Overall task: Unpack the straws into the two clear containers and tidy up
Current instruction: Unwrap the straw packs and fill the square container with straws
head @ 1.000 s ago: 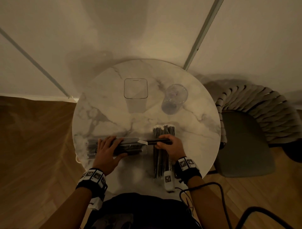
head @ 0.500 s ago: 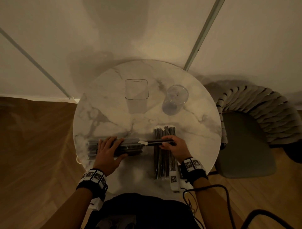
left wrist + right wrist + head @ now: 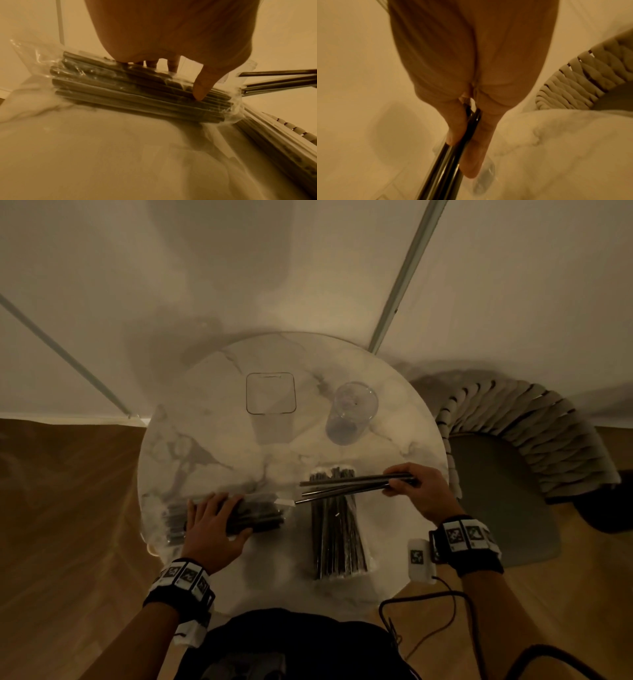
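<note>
Lower left of the frame, the left hand presses flat on a bagged straw pack while the right hand fingers pinch loose straws above the desk; no legible labels.

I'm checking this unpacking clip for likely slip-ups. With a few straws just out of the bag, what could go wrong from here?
1. The right hand pinches the loose straws only at one end, and they splay apart, so one might slip out.
2. Both the square container and the round container are light-looking and empty; long straws dropped in could tip one.
3. The second straw pack lies close to the table edge.
</note>
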